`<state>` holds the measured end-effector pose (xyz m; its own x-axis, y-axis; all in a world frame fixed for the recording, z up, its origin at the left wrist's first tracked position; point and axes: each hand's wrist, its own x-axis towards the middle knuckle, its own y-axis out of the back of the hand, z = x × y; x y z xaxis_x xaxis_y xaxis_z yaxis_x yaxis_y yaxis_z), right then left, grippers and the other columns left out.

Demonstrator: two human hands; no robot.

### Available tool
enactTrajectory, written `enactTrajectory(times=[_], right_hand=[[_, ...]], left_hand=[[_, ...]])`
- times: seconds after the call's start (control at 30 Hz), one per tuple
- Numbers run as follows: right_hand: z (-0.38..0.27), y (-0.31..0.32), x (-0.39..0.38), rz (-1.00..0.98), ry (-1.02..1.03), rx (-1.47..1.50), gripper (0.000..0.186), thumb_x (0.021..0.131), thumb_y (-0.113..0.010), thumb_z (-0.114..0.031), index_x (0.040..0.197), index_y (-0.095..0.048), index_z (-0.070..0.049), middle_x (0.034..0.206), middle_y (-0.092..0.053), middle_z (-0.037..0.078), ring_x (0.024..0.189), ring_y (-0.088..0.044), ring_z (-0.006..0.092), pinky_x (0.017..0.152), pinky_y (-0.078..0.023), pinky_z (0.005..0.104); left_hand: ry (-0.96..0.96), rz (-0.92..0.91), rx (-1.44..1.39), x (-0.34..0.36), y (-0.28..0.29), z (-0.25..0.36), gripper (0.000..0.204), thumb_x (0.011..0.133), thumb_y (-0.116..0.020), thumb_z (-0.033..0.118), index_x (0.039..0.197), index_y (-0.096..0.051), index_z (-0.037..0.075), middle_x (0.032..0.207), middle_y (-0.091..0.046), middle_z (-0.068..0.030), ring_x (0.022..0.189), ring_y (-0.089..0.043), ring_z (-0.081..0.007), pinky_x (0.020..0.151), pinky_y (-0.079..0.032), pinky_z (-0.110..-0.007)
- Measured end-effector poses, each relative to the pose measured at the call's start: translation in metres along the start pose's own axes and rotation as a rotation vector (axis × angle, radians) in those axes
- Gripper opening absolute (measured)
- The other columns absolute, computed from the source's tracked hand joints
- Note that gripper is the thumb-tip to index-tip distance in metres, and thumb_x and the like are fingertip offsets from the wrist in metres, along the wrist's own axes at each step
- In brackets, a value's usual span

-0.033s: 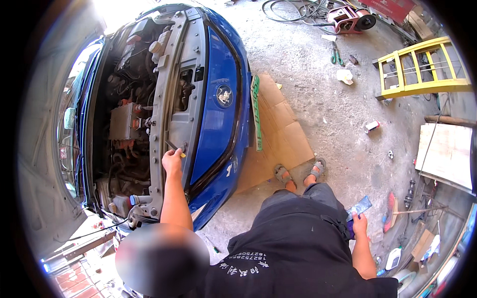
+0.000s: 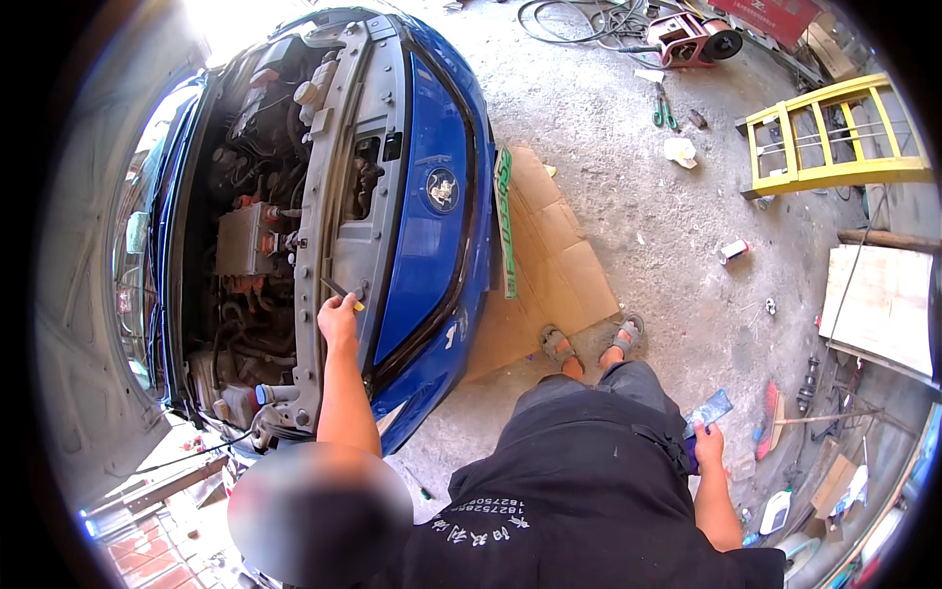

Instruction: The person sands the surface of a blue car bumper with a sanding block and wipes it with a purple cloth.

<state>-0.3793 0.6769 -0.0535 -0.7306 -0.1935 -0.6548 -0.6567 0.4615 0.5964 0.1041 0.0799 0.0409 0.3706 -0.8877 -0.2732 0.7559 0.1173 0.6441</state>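
Observation:
My left hand [image 2: 338, 321] is closed around a slim dark tool [image 2: 334, 287] with a yellow end, whose kind I cannot make out. It is over the grey front panel [image 2: 312, 221] of a blue car [image 2: 422, 280] with its hood raised. Whether the tool touches the panel is unclear. Beside my right hip, my right hand [image 2: 708, 447] grips a flat, light-blue rectangular piece [image 2: 710, 409]. Something purple [image 2: 692, 454] shows against the same hand. Left of the panel lies the open engine bay, with a silver box [image 2: 240, 242] and orange cables.
I stand by a flattened cardboard sheet [image 2: 559, 260] at the bumper. To the right are a yellow ladder [image 2: 834, 182], a small can [image 2: 733, 251], a broom [image 2: 772, 417] and a white jug [image 2: 776, 510]. Green-handled cutters [image 2: 664, 113] and a red cable reel [image 2: 682, 41] lie at the back.
My left hand and its tool have shifted very slightly to the left. My right hand keeps its hold and place.

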Motion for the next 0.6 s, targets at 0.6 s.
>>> enactTrajectory(times=[0.6], right_hand=[[-0.006, 0.124, 0.176, -0.065, 0.183, -0.041, 0.034, 0.088, -0.066, -0.032, 0.097, -0.063, 0.001, 0.086, -0.065, 0.015, 0.077, -0.057, 0.0219, 0.074, -0.046, 0.0373]], left_hand=[[-0.180, -0.176, 0.356, -0.298, -0.112, -0.077, 0.024, 0.081, -0.068, 0.024, 0.081, -0.065, 0.000, 0.073, -0.066, -0.0141, 0.068, -0.063, -0.0240, 0.068, -0.050, -0.035]])
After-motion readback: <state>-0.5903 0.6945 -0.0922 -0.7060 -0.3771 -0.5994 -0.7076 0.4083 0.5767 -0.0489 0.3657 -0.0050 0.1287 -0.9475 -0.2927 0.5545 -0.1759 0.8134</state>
